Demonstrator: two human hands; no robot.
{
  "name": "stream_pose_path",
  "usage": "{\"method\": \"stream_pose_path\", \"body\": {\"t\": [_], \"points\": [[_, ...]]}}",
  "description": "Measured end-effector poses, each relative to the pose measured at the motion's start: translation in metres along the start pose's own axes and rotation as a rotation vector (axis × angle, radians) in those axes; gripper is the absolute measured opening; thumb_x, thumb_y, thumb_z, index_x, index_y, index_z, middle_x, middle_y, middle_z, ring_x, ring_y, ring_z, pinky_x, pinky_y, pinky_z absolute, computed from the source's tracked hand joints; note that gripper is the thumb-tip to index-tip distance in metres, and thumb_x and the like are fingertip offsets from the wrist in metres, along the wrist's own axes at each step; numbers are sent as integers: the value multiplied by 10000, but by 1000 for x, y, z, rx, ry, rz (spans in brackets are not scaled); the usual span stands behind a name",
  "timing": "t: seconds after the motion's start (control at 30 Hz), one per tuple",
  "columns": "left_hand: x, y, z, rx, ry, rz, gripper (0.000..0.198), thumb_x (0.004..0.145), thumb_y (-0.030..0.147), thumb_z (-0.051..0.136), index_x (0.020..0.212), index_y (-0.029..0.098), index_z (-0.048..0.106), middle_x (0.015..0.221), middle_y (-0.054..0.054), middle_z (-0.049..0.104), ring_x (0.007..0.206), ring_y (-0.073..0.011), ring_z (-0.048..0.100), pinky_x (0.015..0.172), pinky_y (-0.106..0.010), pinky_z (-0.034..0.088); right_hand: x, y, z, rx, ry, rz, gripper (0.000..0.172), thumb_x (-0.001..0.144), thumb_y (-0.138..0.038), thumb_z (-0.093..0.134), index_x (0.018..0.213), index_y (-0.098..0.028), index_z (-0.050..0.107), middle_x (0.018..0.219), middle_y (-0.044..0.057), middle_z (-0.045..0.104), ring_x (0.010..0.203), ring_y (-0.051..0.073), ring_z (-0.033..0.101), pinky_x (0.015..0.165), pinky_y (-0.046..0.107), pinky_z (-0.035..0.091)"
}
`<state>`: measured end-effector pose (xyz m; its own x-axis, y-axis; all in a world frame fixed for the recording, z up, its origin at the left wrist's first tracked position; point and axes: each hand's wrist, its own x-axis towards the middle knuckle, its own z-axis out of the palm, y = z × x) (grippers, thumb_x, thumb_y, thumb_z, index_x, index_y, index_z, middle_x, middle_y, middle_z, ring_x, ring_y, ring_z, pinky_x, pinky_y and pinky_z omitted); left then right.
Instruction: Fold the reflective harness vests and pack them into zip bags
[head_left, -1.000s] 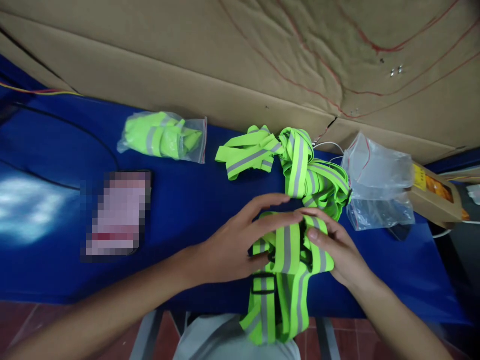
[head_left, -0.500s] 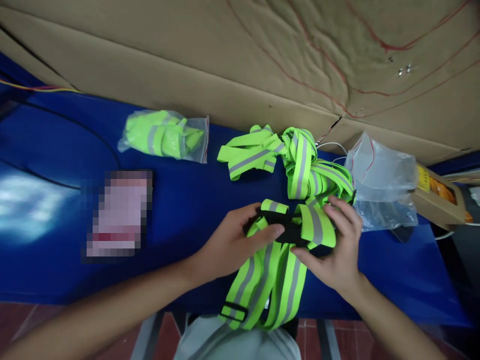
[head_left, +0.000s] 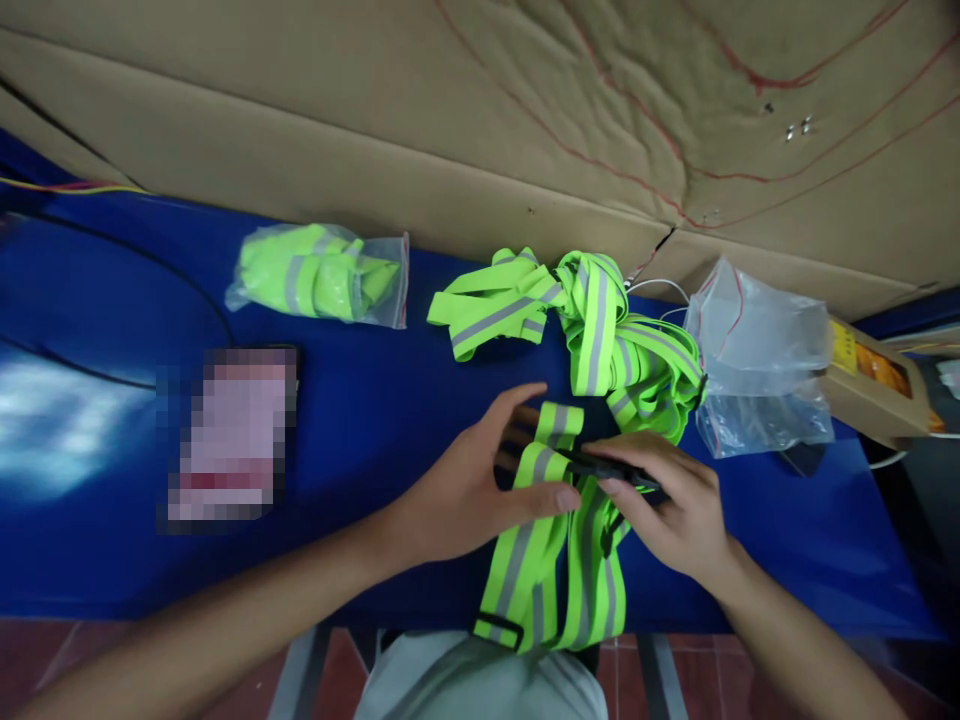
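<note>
A neon-green reflective strap (head_left: 517, 545) with a grey stripe hangs in several loops over the near edge of the table, a black slider (head_left: 499, 630) low on it. My right hand (head_left: 675, 505) pinches the strap's black buckle (head_left: 607, 468) between thumb and fingers. On the other side, my left hand (head_left: 472, 485) is open around the strap, thumb stretched across its front and index finger raised; its other fingers are partly hidden behind the webbing. Beyond both hands lies a heap of similar green straps (head_left: 596, 320).
Green straps fill a clear zip bag (head_left: 315, 275) at the back left. A blurred-out phone-like object (head_left: 232, 430) lies on the blue table (head_left: 360, 420). Clear plastic bags (head_left: 757, 340) and a cardboard box (head_left: 877, 385) are at the right. A cardboard panel (head_left: 337, 120) stands behind.
My left hand has loosened from the buckle and its fingers have spread. My right hand has closed on the buckle, which is now turned and tilted. The strap loops have shifted slightly right.
</note>
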<state>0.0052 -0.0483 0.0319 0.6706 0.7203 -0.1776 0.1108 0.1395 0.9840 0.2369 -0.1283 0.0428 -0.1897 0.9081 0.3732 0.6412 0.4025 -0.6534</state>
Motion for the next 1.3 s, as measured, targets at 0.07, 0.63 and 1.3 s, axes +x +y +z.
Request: {"method": "stream_pose_path", "body": {"t": [0.07, 0.63, 1.3], "points": [[-2, 3, -3, 236, 29, 176, 1058, 725, 498, 906, 1580, 277, 325, 1577, -153, 454, 1445, -311, 486, 1161, -475, 482, 0, -7, -2, 91, -42, 109, 176, 953, -188, 700, 1121, -227, 735, 991, 28, 810, 875, 167, 779, 779, 258, 596], [-3, 15, -1, 387, -210, 143, 331, 860, 418, 751, 1126, 239, 668, 1092, -28, 730, 1000, -205, 702, 874, -332, 562, -19, -15, -11, -467, -187, -498, 364, 1057, -161, 469, 1344, -144, 693, 1217, 97, 783, 1202, 231, 688, 982, 389, 576], [-11, -10, 16, 872, -17, 509, 311, 873, 335, 687, 1153, 211, 635, 1287, -102, 693, 1101, -266, 698, 944, -427, 557, -11, -6, 20, -660, -235, -164, 621, 945, -148, 510, 1549, -40, 416, 922, 96, 685, 834, 261, 579, 760, 407, 531]]}}
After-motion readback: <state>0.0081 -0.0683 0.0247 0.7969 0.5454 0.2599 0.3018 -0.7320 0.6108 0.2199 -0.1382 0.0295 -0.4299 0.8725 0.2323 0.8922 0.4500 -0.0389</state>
